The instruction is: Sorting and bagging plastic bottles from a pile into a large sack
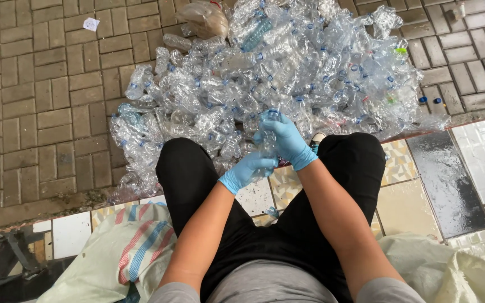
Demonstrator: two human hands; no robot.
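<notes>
Brick paving at 12 o'clock is carrying a bottle pile (287,73). Both gloved hands are closing on one clear bottle (268,140): right hand (287,140) gripping its blue-capped top, left hand (248,168) clamping its base. Thin crushed plastic could be slipping under twisting; woven sack (136,247) lying at 7 o'clock.

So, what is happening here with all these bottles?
A person in blue gloves sits with knees apart, facing a big pile of clear plastic bottles on the brick paving. Both hands hold one crushed clear bottle between the knees: the left hand grips it low, the right hand is up at its blue-capped top. Woven sacks lie beside the person on both sides.
</notes>
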